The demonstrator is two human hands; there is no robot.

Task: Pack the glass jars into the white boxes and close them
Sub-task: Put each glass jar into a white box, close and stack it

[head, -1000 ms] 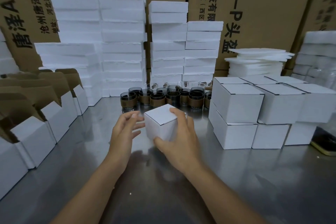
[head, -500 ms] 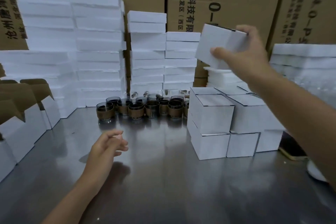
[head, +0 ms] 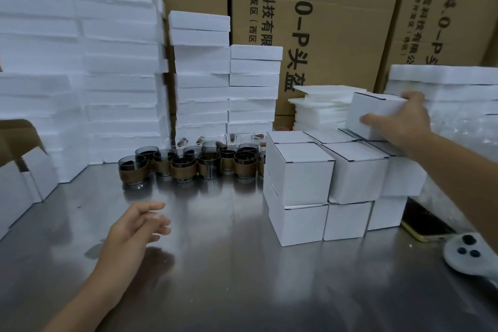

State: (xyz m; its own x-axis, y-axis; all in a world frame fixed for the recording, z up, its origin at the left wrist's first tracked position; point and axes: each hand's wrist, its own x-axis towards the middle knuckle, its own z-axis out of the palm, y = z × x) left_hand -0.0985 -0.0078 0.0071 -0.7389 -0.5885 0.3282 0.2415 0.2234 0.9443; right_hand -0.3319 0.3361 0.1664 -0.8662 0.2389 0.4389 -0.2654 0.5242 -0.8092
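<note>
Presently, a closed white box [head: 374, 113] is gripped by the right hand [head: 401, 121], with the thumb laid on its near face and the fingers curled over its top edge. The box is held at the rear right of the stack of closed white boxes [head: 301, 172], on or just above the upper tier; contact cannot be confirmed. The stack is built in 2 tiers on the counter [head: 242, 277], with 3 boxes visible along the front of each tier. The left hand [head: 137, 224] is held above the counter, released, with its fingers loosely extended and nothing in it. The glass jars [head: 186, 164], each banded in brown, are grouped at the back of the counter, just left of the stack. Along the left edge, open white boxes [head: 29, 178] are ranged. Foam blocks [head: 107, 62] are piled behind the jars, and foam sheets [head: 320, 105] behind the stack. A phone [head: 425, 226] and a white controller [head: 469, 253] are located at the right.
</note>
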